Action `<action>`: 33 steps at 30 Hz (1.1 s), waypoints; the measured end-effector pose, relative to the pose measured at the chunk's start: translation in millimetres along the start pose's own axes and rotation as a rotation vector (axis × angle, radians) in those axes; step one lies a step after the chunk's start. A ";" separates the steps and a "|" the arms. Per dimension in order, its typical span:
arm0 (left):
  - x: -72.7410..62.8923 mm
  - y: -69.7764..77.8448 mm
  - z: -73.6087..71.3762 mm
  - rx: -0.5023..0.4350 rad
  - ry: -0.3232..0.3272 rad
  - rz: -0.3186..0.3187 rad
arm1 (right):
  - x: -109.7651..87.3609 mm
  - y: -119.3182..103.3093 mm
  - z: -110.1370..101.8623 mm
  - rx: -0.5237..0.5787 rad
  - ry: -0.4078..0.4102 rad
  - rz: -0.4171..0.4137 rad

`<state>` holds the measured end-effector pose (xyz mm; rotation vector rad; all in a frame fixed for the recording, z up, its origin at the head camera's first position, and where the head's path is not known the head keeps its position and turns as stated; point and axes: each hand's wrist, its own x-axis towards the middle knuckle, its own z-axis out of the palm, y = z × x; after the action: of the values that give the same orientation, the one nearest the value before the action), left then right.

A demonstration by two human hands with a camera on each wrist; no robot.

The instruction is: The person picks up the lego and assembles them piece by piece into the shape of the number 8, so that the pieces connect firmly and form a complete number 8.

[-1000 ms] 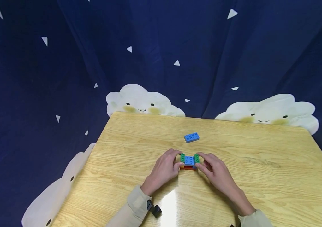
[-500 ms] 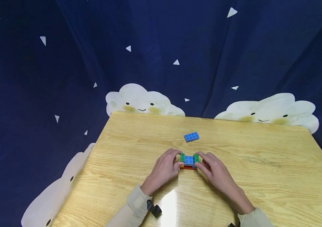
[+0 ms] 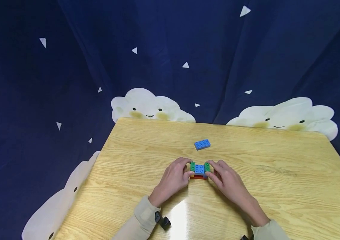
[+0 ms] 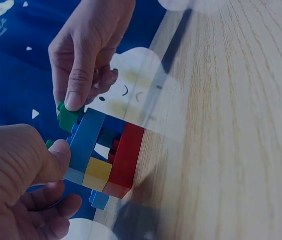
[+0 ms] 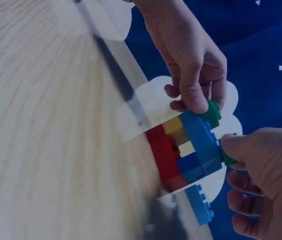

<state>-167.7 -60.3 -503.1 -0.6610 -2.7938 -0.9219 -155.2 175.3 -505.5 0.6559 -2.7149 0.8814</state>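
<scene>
A small block build stands on the table between both hands. Its base is a red brick (image 4: 126, 155), with a yellow brick (image 4: 97, 172) and a small blue brick (image 5: 192, 169) as supports at its ends. A longer blue brick (image 3: 199, 169) bridges them, leaving a gap beneath. Two green bricks sit on its ends. My left hand (image 3: 173, 176) pinches the left green brick (image 3: 192, 166) between thumb and forefinger. In the same way, my right hand (image 3: 230, 181) pinches the right green brick (image 3: 207, 166). Fingertips partly hide both green bricks.
Behind the build lies a loose blue brick (image 3: 202, 144), studs up, on the wooden table (image 3: 278, 160). A dark blue curtain (image 3: 164, 50) with white shapes and smiling clouds hangs beyond the table's far and left edges. A black wrist device (image 3: 162, 221) sits at the left cuff.
</scene>
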 end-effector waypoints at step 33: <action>0.9 0.2 1.7 0.000 0.015 0.007 | 1.5 18.5 11.3 0.132 0.055 -0.151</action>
<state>-168.4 -58.8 -504.2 -0.6608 -2.7771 -0.9216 -166.0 181.3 -523.4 0.8377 -2.5361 1.0298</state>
